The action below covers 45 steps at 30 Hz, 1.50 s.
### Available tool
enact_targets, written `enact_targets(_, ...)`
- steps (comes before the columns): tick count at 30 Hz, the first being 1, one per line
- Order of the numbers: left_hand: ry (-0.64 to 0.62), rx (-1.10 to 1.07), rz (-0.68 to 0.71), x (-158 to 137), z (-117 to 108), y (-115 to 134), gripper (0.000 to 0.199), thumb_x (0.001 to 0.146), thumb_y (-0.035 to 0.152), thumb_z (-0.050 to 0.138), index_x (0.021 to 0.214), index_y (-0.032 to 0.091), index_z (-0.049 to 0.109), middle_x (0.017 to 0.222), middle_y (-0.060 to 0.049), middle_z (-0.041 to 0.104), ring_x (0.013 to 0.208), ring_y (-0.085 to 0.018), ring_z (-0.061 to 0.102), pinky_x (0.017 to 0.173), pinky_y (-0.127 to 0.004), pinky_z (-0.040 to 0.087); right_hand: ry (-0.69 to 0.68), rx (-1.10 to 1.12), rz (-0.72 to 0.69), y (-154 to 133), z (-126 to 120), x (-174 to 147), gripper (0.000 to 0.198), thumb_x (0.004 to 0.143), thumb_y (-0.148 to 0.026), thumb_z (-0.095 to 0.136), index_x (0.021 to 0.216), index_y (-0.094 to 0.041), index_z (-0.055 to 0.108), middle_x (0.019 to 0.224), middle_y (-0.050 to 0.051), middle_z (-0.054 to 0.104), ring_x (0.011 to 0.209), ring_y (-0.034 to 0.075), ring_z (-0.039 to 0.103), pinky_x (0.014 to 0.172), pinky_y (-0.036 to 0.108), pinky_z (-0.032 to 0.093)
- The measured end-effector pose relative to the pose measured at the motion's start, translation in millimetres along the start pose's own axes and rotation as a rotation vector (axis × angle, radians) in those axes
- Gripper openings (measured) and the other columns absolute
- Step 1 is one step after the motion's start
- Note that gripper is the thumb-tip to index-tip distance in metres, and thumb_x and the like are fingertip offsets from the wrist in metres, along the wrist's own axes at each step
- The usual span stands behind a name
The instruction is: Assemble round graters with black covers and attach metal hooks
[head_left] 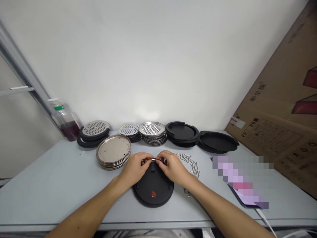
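Observation:
A round black plastic disc [158, 190] with a red dot and a small raised tab lies on the table in front of me. At its far edge my left hand [140, 165] pinches one end of a thin metal clip [154, 159]. My right hand [170, 165] pinches the other end, so the two hands nearly meet above the tab. The fingers partly cover the clip, and its full shape is hidden. Just right of my right hand lie several loose wire clips [194, 167]. A stack of metal discs [114, 149] stands beside my left hand.
Along the wall stand perforated discs [96, 128], a stack of grater discs [152, 129], black round bases [183, 131] and black trays [219, 141]. A bottle of dark liquid [65, 122] is at the left. A cabled phone [244, 188] and a cardboard box [279, 109] occupy the right.

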State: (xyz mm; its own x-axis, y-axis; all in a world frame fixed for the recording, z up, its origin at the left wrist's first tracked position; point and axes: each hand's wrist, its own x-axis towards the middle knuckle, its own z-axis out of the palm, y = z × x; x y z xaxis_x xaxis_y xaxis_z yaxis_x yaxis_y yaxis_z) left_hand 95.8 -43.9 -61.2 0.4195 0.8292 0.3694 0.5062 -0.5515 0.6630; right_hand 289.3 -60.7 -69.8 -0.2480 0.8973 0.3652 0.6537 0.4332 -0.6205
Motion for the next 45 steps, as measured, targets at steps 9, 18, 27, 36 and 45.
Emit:
enact_targets(9,-0.124,0.004,-0.052,-1.8,-5.8,5.1,0.024,0.087,0.016,0.057,0.097,0.024,0.077,0.091,-0.001,0.075,0.079,-0.017,0.067,0.072,-0.026,0.05,-0.096,-0.009,-0.03,-7.0,-8.0,-2.0,0.013,0.081,-0.006,0.059,0.08,-0.019,0.063,0.084,0.003,0.067,0.082,0.018,0.06,0.076,0.028,0.044)
enact_targets(18,-0.301,-0.092,-0.144,-3.1,-17.4,16.0,0.023,0.082,0.015,0.058,0.09,0.023,0.078,0.083,0.001,0.075,0.07,-0.014,0.065,0.063,-0.021,0.047,-0.218,0.007,-0.041,-15.3,-17.2,-10.2,0.014,0.079,-0.007,0.056,0.079,-0.018,0.063,0.087,0.003,0.063,0.079,0.016,0.058,0.073,0.026,0.044)
enact_targets(27,-0.176,-0.045,-0.043,-2.6,-14.5,13.0,0.024,0.084,0.012,0.057,0.091,0.023,0.077,0.09,0.001,0.076,0.08,-0.015,0.068,0.069,-0.022,0.05,-0.16,0.008,-0.042,-13.7,-14.5,-11.4,0.014,0.081,-0.007,0.056,0.081,-0.019,0.063,0.086,0.002,0.063,0.075,0.015,0.058,0.069,0.026,0.045)
enact_targets(36,-0.063,0.025,0.034,-1.6,-11.2,7.4,0.02,0.088,0.015,0.06,0.096,0.024,0.076,0.096,0.0,0.077,0.089,-0.017,0.069,0.081,-0.026,0.051,-0.039,-0.016,-0.033,-6.1,-8.7,-2.8,0.013,0.083,-0.009,0.058,0.08,-0.02,0.064,0.079,0.002,0.065,0.075,0.017,0.059,0.067,0.027,0.043)
enact_targets(45,-0.069,-0.004,-0.041,-3.3,-11.2,11.0,0.022,0.085,0.014,0.059,0.095,0.022,0.076,0.094,-0.002,0.076,0.081,-0.017,0.069,0.07,-0.025,0.052,-0.04,0.017,-0.045,-8.9,-10.4,-5.8,0.011,0.085,-0.01,0.06,0.082,-0.02,0.066,0.079,0.001,0.065,0.073,0.016,0.059,0.065,0.025,0.042)
